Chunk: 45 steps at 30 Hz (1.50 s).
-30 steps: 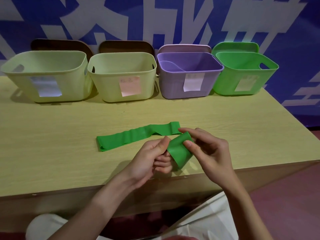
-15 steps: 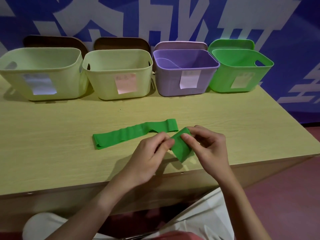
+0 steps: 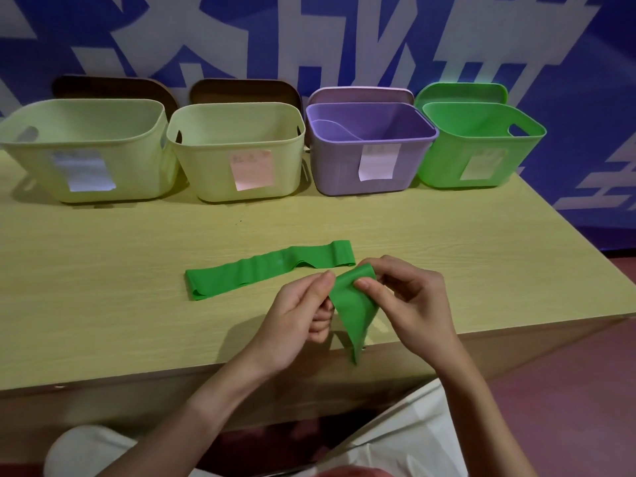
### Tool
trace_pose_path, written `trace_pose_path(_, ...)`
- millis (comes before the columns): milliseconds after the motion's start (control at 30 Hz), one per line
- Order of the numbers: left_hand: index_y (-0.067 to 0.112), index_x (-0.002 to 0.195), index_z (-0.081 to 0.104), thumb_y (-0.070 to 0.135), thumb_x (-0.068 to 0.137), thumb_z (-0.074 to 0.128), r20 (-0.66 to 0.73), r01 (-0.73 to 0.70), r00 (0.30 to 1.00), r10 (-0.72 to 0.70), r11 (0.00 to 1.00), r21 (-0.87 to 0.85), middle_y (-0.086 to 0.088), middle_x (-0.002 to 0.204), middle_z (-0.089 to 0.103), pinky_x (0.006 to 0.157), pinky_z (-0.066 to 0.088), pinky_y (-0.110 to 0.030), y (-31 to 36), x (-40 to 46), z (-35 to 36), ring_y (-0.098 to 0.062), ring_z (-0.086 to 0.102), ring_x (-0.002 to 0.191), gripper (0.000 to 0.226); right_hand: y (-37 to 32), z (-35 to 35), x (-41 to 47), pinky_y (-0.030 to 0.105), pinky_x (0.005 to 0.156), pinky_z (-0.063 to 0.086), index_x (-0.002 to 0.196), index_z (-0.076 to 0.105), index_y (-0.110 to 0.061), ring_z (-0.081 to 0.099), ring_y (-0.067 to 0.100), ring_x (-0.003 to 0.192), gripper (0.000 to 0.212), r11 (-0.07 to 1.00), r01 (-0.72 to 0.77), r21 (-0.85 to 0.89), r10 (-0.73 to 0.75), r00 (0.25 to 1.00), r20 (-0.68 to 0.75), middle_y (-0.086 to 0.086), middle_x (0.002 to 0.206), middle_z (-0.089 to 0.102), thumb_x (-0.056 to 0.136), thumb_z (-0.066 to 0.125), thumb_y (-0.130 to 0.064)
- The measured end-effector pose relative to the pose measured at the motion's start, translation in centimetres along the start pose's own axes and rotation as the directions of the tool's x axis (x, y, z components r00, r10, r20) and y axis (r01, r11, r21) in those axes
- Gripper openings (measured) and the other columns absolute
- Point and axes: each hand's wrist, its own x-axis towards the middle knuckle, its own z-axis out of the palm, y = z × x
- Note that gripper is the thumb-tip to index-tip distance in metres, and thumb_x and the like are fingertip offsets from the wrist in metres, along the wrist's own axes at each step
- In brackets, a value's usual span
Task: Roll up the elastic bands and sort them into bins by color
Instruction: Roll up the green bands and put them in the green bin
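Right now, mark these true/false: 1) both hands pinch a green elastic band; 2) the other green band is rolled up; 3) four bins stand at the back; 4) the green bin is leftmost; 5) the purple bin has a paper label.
1) True: left hand and right hand pinch the held green elastic band.
2) False: the flat green elastic band lies unrolled on the wooden table.
3) True.
4) False: the green plastic bin is rightmost.
5) True: the purple plastic bin has one.
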Motion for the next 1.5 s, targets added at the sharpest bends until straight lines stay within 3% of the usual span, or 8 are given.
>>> trace_pose_path(167,0.015,0.09,0.056,0.054,0.097,0.032,-0.006,-0.166,0.979,0.205,0.81,0.562,0.007,0.059,0.044,0.054,0.035,-0.03,-0.5,-0.1,-1.4,-0.009,0.039,0.052,0.046,0.3,-0.1,-0.1,0.035,0.068,0.052,0.095,0.073,-0.018,0.061,0.02,0.073,0.017,0.998,-0.043,-0.044,0.045,0.999,0.024,0.002,0.081,0.069,0.083,0.068,-0.029)
trace_pose_path(300,0.017,0.086,0.053,0.045,0.097,0.035,0.031,-0.207,0.966,0.255,0.701,0.683,0.008,0.066,0.046,0.055,0.032,-0.024,-0.9,-0.1,-1.6,-0.007,0.041,0.057,0.034,0.2,0.1,0.1,0.046,0.067,0.05,0.095,0.073,-0.012,0.06,0.026,0.071,0.023,0.998,-0.028,-0.053,0.029,0.999,0.024,0.005,0.08,0.069,0.082,0.069,-0.03)
trace_pose_path(533,0.012,0.099,0.052,0.036,0.089,0.038,-0.104,-0.038,0.994,0.044,0.998,0.059,0.01,0.048,0.033,0.046,0.023,-0.021,0.4,-0.2,-0.1,-0.002,0.029,0.045,0.029,-0.8,0.8,0.0,0.037,0.075,0.053,0.103,0.07,-0.013,0.065,0.025,0.083,0.023,1.0,-0.014,0.027,0.014,1.0,0.006,0.0,0.092,0.072,0.085,0.067,-0.026)
trace_pose_path(933,0.016,0.063,0.049,0.037,0.089,0.047,0.265,0.259,0.948,-0.174,0.907,-0.333,0.005,0.054,0.023,0.042,0.017,-0.019,1.0,-0.1,-1.5,-0.008,0.018,0.045,0.034,-2.2,0.1,-0.1,0.025,0.083,0.051,0.108,0.069,-0.015,0.067,0.01,0.099,0.022,0.998,-0.013,0.058,0.011,0.999,0.034,-0.006,0.104,0.073,0.086,0.067,-0.012)
trace_pose_path(1167,0.001,0.09,0.055,0.043,0.096,0.036,0.026,-0.027,0.999,0.022,0.981,0.19,0.009,0.056,0.041,0.048,0.029,-0.017,0.3,0.1,-1.5,-0.005,0.035,0.051,0.047,-1.6,0.5,0.0,0.022,0.076,0.054,0.098,0.071,-0.027,0.069,0.007,0.088,0.016,0.994,-0.063,0.091,0.064,0.998,-0.008,-0.011,0.092,0.074,0.083,0.067,-0.024)
trace_pose_path(1333,0.023,0.081,0.054,0.046,0.093,0.042,0.074,-0.24,0.967,0.244,0.775,0.585,0.009,0.064,0.047,0.056,0.037,-0.025,0.6,-0.1,-1.7,-0.006,0.042,0.058,0.029,-1.4,0.8,0.3,0.019,0.073,0.051,0.098,0.069,-0.024,0.067,0.006,0.084,0.015,0.993,-0.071,0.094,0.071,0.997,0.006,-0.01,0.091,0.074,0.086,0.066,-0.016)
trace_pose_path(1433,0.014,0.084,0.051,0.047,0.096,0.036,0.035,-0.212,0.969,0.245,0.748,0.629,0.001,0.07,0.051,0.059,0.045,-0.047,0.3,0.0,-1.7,-0.022,0.049,0.064,0.038,-1.3,0.9,0.2,0.024,0.074,0.052,0.103,0.066,-0.018,0.067,0.012,0.085,0.016,0.988,-0.082,0.13,0.075,0.996,0.057,-0.002,0.093,0.072,0.088,0.064,-0.023)
trace_pose_path(1500,0.007,0.083,0.048,0.041,0.099,0.036,0.011,-0.188,0.976,0.218,0.811,0.555,0.002,0.064,0.046,0.053,0.042,-0.037,0.4,0.0,-1.4,-0.017,0.044,0.057,0.039,-1.2,0.7,0.2,0.022,0.069,0.051,0.111,0.064,-0.014,0.063,0.01,0.078,0.022,0.989,-0.07,0.133,0.063,0.996,0.058,-0.003,0.084,0.068,0.089,0.065,-0.018)
